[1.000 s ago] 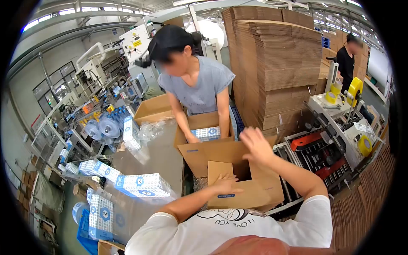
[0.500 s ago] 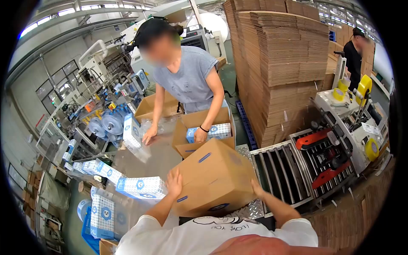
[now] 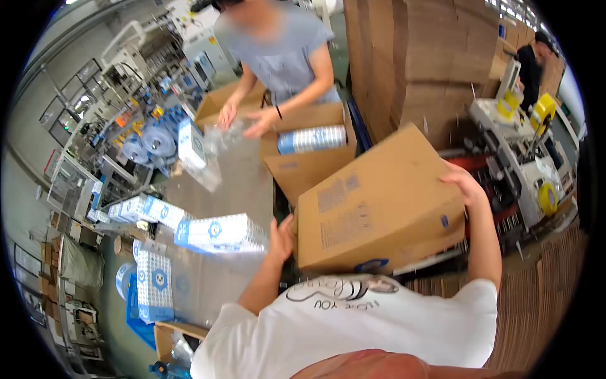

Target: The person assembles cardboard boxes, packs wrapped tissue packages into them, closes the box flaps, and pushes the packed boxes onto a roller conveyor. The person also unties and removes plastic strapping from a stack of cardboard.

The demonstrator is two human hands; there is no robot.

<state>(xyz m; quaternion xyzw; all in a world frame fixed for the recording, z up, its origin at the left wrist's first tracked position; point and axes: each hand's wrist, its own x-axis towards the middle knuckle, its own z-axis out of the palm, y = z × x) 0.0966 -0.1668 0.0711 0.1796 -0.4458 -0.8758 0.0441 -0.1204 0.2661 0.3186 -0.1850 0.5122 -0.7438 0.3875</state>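
A large closed cardboard box [image 3: 379, 202] is tilted in front of me, its right end raised and a printed panel on its upper face. My right hand [image 3: 464, 183] grips the box's upper right edge. At the box's left side is my left hand [image 3: 282, 239], palm toward the cardboard with its fingers partly bent; its exact contact is hard to see. Just beyond stands an open carton [image 3: 309, 170] with a blue-and-white patterned pack [image 3: 312, 139] inside. Left of my left hand, a row of wrapped patterned packs [image 3: 218, 232] lies on the metal table [image 3: 221, 271].
Across the table a co-worker [image 3: 278, 57] handles clear plastic film [image 3: 224, 136]. Tall stacks of flat cardboard [image 3: 423, 69] rise behind the box. On the right stands a taping machine [image 3: 505, 126] with yellow tape rolls. A blue crate [image 3: 136, 309] sits at lower left.
The box has moved right toward the rollers and turned, its right end lifting. Both hands moved with it. The co-worker's hand has left the open carton and both hands are now at the film.
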